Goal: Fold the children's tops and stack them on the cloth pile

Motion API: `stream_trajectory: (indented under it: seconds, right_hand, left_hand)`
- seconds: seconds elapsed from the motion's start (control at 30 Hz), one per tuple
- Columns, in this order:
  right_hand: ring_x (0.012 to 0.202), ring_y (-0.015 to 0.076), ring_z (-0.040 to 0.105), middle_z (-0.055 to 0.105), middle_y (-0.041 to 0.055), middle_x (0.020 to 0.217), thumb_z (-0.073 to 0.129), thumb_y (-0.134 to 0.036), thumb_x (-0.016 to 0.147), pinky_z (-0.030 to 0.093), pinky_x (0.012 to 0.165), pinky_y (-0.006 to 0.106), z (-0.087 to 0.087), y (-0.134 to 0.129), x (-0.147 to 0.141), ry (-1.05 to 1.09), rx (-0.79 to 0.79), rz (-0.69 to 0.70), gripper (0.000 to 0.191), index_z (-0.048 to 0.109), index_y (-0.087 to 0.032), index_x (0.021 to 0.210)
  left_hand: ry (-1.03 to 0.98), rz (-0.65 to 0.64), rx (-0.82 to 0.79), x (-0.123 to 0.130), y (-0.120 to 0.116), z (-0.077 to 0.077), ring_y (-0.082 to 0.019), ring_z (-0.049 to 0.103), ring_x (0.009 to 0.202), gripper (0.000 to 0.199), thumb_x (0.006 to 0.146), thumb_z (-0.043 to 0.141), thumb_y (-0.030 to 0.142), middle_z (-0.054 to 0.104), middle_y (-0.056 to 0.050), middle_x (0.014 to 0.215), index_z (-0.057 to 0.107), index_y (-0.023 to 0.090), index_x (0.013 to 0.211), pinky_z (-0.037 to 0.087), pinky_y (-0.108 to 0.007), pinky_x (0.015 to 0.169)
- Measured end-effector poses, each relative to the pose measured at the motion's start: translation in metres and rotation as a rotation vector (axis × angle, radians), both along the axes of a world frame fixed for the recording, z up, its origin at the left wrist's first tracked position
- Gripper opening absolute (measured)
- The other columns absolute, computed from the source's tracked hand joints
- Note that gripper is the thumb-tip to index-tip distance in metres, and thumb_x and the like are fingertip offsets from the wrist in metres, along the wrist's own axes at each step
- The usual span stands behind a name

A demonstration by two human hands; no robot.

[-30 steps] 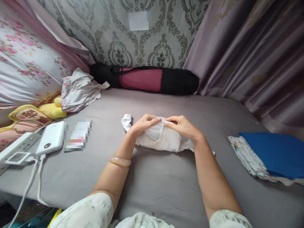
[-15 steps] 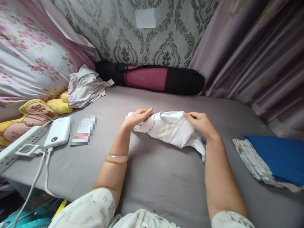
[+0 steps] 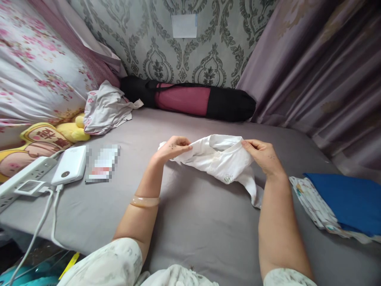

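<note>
A small white shirt (image 3: pixel 218 161) with a round collar and a little printed motif hangs stretched between my two hands, just above the bed. My left hand (image 3: pixel 175 147) pinches its left side, thumb against fingers. At the right of the collar, my right hand (image 3: pixel 260 153) grips the cloth between thumb and fingers. One sleeve droops beneath my right hand toward the sheet. Part of the shirt behind my left hand is hidden.
Folded blue cloth (image 3: pixel 345 202) lies over patterned fabric (image 3: pixel 315 204) at right. A black and maroon long bag (image 3: pixel 184 99) rests along the wall. At left are crumpled clothing (image 3: pixel 108 109), a power bank (image 3: pixel 70 165), a power strip (image 3: pixel 35 171) and a plush toy (image 3: pixel 44 139).
My right hand has moved right with the collar, drawing the shirt wider and flatter. My left hand has barely shifted and now shows its thumb closed on the cloth.
</note>
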State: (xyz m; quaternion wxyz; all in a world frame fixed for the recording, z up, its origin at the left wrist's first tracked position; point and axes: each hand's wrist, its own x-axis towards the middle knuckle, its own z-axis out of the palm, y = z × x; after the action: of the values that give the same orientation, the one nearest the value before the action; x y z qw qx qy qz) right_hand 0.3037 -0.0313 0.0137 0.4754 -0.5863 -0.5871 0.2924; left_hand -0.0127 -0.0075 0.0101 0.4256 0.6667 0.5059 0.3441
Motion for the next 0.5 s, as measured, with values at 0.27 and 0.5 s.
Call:
stream_trajectory:
  seconds: [0.27, 0.5]
  right_hand:
    - [0.078, 0.0222, 0.067, 0.075, 0.0046, 0.089, 0.075, -0.058, 0.069, 0.052, 0.066, 0.032, 0.001, -0.002, 0.001, 0.029, -0.022, 0.032, 0.039, 0.078, -0.023, 0.086]
    - [0.081, 0.0223, 0.067, 0.075, 0.0044, 0.091, 0.074, -0.057, 0.071, 0.052, 0.068, 0.031, 0.002, -0.003, 0.002, 0.022, -0.027, 0.051, 0.039, 0.077, -0.023, 0.088]
  left_hand:
    - [-0.04, 0.051, 0.102, 0.004, -0.004, 0.015, -0.015, 0.054, 0.077, 0.024, 0.08, 0.049, 0.03, 0.062, -0.001, 0.081, 0.065, 0.017, 0.092, 0.043, -0.024, 0.065]
    - [-0.049, 0.022, 0.142, 0.009, -0.01, 0.019, -0.013, 0.049, 0.068, 0.03, 0.081, 0.061, 0.048, 0.057, 0.0, 0.074, 0.067, 0.018, 0.085, 0.037, -0.023, 0.058]
